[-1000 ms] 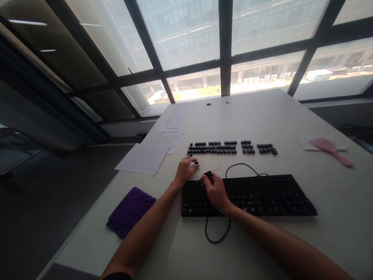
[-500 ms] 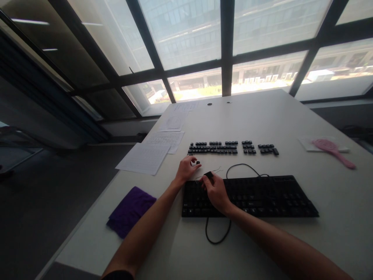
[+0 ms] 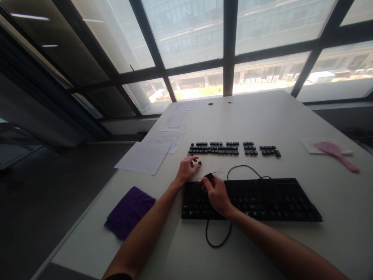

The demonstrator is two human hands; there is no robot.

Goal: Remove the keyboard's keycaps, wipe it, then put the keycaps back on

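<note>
Pinched in right hand: black-handled wire tool. Left hand spread beside 1 loose keycap, contact unclear. Risks: stray nudge could skid keycap; slipping wires might scratch keyboard.

We're seeing black plastic on the keyboard and on the loose keycaps beyond its far edge, while those thin prongs look like metal wire. Near left, our purple cloth is soft and matt. Far left, plain paper sheets. Our white tabletop looks smooth, lightly sheened.
</note>
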